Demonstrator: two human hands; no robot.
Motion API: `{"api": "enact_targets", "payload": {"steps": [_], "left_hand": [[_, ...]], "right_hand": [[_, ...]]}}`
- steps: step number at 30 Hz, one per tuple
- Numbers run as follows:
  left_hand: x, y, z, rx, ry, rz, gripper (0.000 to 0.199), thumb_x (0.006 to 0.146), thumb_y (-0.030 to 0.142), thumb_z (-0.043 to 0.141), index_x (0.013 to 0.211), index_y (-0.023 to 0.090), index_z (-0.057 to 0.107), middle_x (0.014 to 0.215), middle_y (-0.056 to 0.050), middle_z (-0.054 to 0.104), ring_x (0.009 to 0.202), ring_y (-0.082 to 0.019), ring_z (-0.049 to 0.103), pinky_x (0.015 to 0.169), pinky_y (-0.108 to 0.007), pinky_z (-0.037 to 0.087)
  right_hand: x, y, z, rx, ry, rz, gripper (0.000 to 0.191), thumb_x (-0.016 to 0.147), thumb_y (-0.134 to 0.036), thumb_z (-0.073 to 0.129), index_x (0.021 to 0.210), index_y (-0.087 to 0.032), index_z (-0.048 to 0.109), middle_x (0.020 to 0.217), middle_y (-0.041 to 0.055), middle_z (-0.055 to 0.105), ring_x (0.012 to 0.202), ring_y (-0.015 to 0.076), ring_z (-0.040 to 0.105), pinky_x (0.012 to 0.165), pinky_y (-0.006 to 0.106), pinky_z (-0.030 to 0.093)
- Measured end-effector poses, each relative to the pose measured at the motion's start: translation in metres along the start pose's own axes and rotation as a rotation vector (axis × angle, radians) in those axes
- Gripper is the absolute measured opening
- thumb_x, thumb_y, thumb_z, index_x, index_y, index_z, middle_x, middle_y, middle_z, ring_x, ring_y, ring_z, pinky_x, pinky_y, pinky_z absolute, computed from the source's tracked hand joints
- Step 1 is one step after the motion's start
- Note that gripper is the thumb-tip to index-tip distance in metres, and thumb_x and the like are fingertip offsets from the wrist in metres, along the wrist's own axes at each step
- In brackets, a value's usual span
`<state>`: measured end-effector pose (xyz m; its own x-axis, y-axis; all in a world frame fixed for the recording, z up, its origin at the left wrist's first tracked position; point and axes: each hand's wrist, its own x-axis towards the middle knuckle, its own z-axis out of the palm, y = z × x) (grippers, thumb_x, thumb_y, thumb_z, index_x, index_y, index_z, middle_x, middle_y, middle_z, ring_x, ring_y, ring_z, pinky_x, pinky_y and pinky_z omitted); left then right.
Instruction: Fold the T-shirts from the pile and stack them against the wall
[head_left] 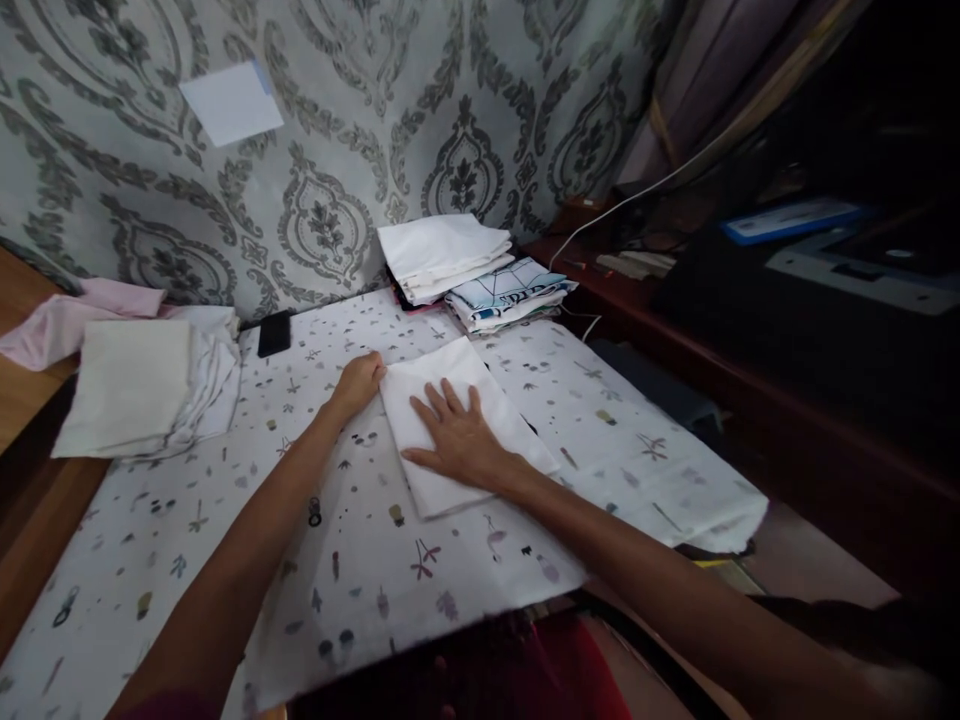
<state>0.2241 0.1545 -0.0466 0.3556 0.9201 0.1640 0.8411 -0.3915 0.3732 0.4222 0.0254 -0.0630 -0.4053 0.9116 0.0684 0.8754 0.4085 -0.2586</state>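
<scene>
A folded white cloth point(502, 405) lies flat on the printed sheet point(300, 560) in front of me. My right hand point(454, 435) rests palm down on the cloth with its fingers spread. At the cloth's far left corner, my left hand point(361, 383) is closed and pinches the edge of the fabric. The fingertips of that hand are partly hidden. Behind the cloth stands a stack of folded white fabric point(442, 250), and beside it a pile of folded printed fabric point(510, 295).
Cream and white folded cloths point(135, 380) sit at the left, with a pink cloth point(97, 310) behind them. A black phone point(274, 334) lies near the patterned wall point(322, 220). To the right is a dark wooden desk point(750, 400) with a white cable point(637, 195) over it.
</scene>
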Motion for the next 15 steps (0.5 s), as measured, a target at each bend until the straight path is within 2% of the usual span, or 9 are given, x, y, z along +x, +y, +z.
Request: {"api": "enact_targets", "payload": {"steps": [3, 5, 7, 9, 10, 12, 15], "left_hand": [[-0.004, 0.003, -0.001, 0.000, -0.009, 0.004, 0.013, 0.088, 0.022, 0.050, 0.075, 0.022, 0.049, 0.079, -0.004, 0.062, 0.083, -0.022, 0.057, 0.082, -0.033, 0.043], [-0.016, 0.009, -0.004, -0.001, 0.017, -0.026, 0.009, 0.090, 0.024, 0.049, 0.082, 0.022, 0.050, 0.080, -0.004, 0.061, 0.081, -0.022, 0.056, 0.080, -0.033, 0.043], [-0.040, 0.019, -0.007, -0.017, 0.085, -0.079, 0.008, 0.093, 0.029, 0.048, 0.090, 0.021, 0.050, 0.077, -0.002, 0.058, 0.075, -0.020, 0.054, 0.074, -0.032, 0.042], [-0.075, 0.035, -0.010, -0.060, 0.125, -0.081, 0.014, 0.096, 0.035, 0.045, 0.093, 0.021, 0.049, 0.072, 0.001, 0.055, 0.067, -0.018, 0.052, 0.067, -0.029, 0.040], [-0.095, 0.046, -0.011, -0.083, 0.106, -0.043, 0.018, 0.098, 0.037, 0.043, 0.091, 0.022, 0.049, 0.070, 0.002, 0.055, 0.064, -0.016, 0.051, 0.065, -0.028, 0.039], [-0.136, 0.068, -0.011, -0.065, -0.022, 0.087, 0.028, 0.099, 0.040, 0.040, 0.080, 0.021, 0.049, 0.069, 0.001, 0.057, 0.064, -0.015, 0.053, 0.064, -0.028, 0.038], [-0.183, 0.099, -0.007, 0.151, -0.195, 0.214, 0.029, 0.096, 0.042, 0.048, 0.080, 0.019, 0.056, 0.076, -0.004, 0.065, 0.071, -0.019, 0.060, 0.065, -0.029, 0.041]], "right_hand": [[0.000, -0.002, -0.003, -0.017, -0.020, 0.016, 0.087, 0.091, -0.075, 0.038, 0.157, -0.019, 0.032, 0.165, 0.0173, 0.023, 0.152, 0.0439, 0.011, 0.117, 0.072, 0.008], [-0.001, -0.003, -0.008, -0.015, -0.054, 0.024, 0.086, 0.093, -0.074, 0.036, 0.158, -0.019, 0.031, 0.166, 0.0165, 0.022, 0.153, 0.0421, 0.009, 0.118, 0.070, 0.007], [-0.001, 0.000, -0.015, 0.040, -0.100, 0.037, 0.079, 0.097, -0.069, 0.031, 0.158, -0.019, 0.031, 0.166, 0.0155, 0.021, 0.154, 0.0386, 0.009, 0.119, 0.067, 0.008], [0.000, 0.003, -0.023, 0.137, -0.126, 0.051, 0.072, 0.101, -0.063, 0.024, 0.157, -0.019, 0.031, 0.166, 0.0145, 0.022, 0.154, 0.0350, 0.011, 0.121, 0.063, 0.010], [0.002, 0.005, -0.026, 0.178, -0.124, 0.055, 0.069, 0.102, -0.060, 0.023, 0.157, -0.020, 0.031, 0.166, 0.0139, 0.023, 0.154, 0.0337, 0.012, 0.121, 0.062, 0.012], [0.009, 0.007, -0.032, 0.209, -0.101, 0.045, 0.065, 0.103, -0.057, 0.025, 0.157, -0.022, 0.031, 0.167, 0.0127, 0.022, 0.155, 0.0325, 0.011, 0.121, 0.062, 0.012], [0.024, 0.004, -0.033, 0.169, -0.085, 0.003, 0.062, 0.103, -0.054, 0.033, 0.157, -0.023, 0.032, 0.168, 0.0115, 0.016, 0.155, 0.0323, 0.006, 0.120, 0.064, 0.006]]}}
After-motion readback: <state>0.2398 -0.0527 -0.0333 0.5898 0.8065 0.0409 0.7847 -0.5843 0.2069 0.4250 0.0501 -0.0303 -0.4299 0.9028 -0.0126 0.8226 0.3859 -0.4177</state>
